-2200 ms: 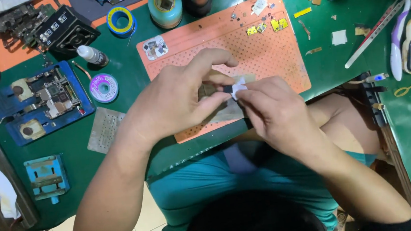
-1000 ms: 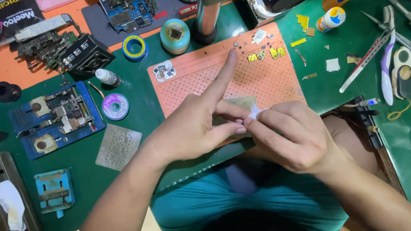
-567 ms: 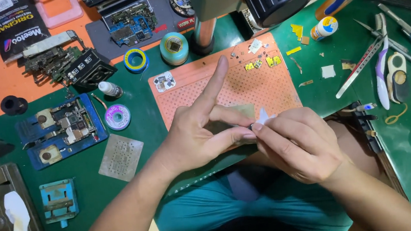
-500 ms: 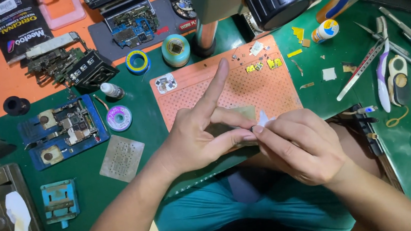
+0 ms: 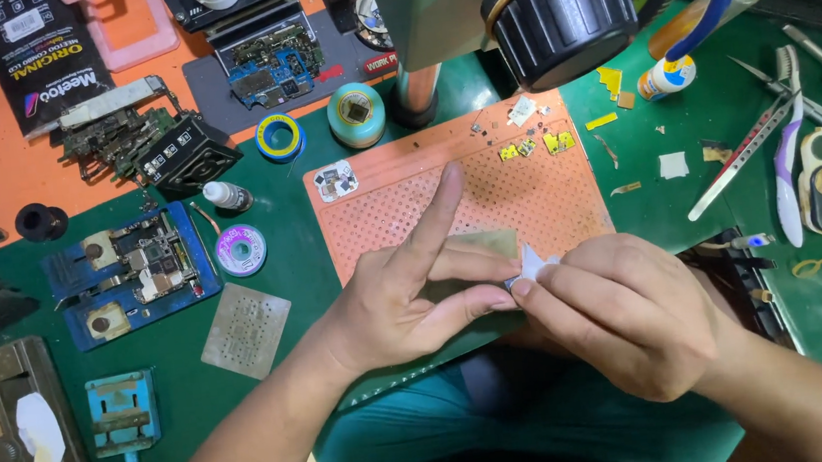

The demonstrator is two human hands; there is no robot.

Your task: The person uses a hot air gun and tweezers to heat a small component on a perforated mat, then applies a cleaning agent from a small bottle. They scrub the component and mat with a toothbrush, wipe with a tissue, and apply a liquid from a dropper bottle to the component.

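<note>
- The small white scrap of paper or tissue [image 5: 535, 261] sits between the two hands' fingertips, just off the 6 o'clock edge of the perforated orange silicone work mat [image 5: 538, 189].
- It looks very light, limp and easily torn; I judge it best held by its edges with fingertip pads, gently, since a hard pull could rip it.
- The left hand [image 5: 398, 308] pinches the scrap's near side with thumb and middle finger; its index finger points free toward 1 o'clock over the mat.
- The right hand [image 5: 631, 325] is curled, its fingertips closed on the scrap from the 4 o'clock side; what lies under the fingers is hidden.
- A thin tan square pad [image 5: 478, 247] lies just beyond the left fingers.
- At 9 o'clock rests a square grey metal stencil [image 5: 246, 329].
</note>
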